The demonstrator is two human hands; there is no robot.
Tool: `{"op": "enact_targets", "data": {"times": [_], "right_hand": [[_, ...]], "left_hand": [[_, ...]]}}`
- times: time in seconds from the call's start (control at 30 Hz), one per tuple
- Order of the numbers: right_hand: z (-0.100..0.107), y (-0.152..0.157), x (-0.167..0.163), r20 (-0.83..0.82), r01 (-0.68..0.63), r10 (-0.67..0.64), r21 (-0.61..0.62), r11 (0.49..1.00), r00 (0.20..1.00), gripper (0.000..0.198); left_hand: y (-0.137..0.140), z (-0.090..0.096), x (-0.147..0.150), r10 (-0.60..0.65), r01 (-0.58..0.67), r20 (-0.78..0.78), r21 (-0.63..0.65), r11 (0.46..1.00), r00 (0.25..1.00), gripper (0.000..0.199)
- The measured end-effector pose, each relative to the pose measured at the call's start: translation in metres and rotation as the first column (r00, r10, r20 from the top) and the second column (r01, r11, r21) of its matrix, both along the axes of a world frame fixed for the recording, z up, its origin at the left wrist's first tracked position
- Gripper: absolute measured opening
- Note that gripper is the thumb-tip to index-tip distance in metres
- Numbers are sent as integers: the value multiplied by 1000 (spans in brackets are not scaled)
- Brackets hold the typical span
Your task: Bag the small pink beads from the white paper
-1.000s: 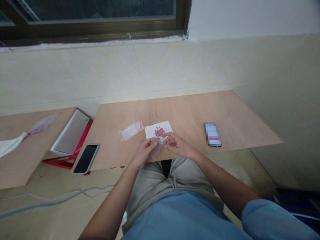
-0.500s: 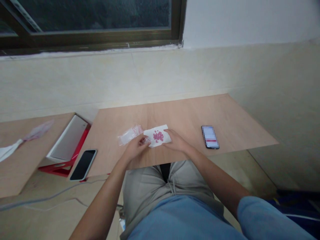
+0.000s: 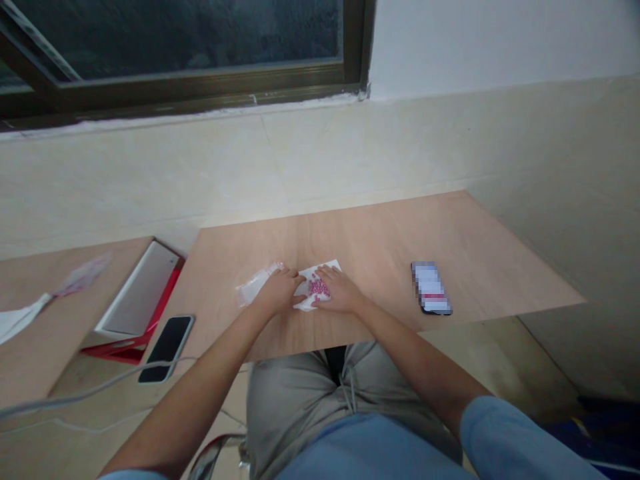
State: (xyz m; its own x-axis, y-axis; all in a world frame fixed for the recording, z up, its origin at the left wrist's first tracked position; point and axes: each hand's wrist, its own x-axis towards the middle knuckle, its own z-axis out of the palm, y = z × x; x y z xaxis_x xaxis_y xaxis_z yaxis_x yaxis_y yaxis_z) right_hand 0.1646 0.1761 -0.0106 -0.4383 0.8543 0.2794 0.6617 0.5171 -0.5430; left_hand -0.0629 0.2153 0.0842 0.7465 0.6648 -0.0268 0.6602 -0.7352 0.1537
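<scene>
A white sheet of paper (image 3: 305, 306) lies on the wooden table with a cluster of small pink pieces (image 3: 318, 287) on it; they are too small to name. My right hand (image 3: 343, 292) rests over the paper's right side, fingers and thumb spread around the pieces. At the paper's left edge is my left hand (image 3: 280, 291), its fingers stretched and thumb apart, reaching onto the sheet. Clear plastic bags (image 3: 250, 289) lie just left of my left hand, partly hidden by it.
A phone with a lit screen (image 3: 431, 287) lies on the table (image 3: 385, 233) to the right. A dark-screened phone (image 3: 167, 348) sits at the left edge, with a cable (image 3: 100, 392) near it. A red-and-white box (image 3: 135, 293) stands between this table and another board (image 3: 30, 367).
My right hand has moved left from the paper's edge onto it, beside the pink pieces. My left hand's fingers have straightened over the paper's left end. The view has tilted slightly.
</scene>
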Motion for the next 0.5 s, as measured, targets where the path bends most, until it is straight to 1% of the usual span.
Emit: {"op": "enact_targets", "data": {"times": [0.17,0.23,0.3,0.33,0.37,0.4,0.43,0.5], "right_hand": [[-2,2,1,-20,0,0,-5,1000,1000,98],[-2,2,0,-30,8,-8,-10,1000,1000,98],[-2,2,0,-38,15,-15,-8,1000,999,98],[-1,3,0,-45,21,-22,-7,1000,999,97],[-1,3,0,-56,29,-29,-7,1000,998,97],[-1,3,0,-69,35,-36,-8,999,997,96],[-1,2,0,-84,41,-42,-7,999,996,96],[-1,2,0,-112,48,-48,-3,999,993,94]], "left_hand": [[0,2,0,43,-38,80,-62,997,996,38],[-2,2,-4,86,-70,160,-105,992,983,39],[-5,3,-10,163,-116,284,-177,977,945,39],[-6,4,-14,225,-148,355,-232,962,907,39],[-7,4,-18,303,-182,422,-303,935,855,39],[-9,5,-22,389,-207,478,-390,897,788,39],[-10,6,-26,478,-215,522,-486,847,706,40],[-12,8,-33,645,-172,572,-666,726,506,42]]}}
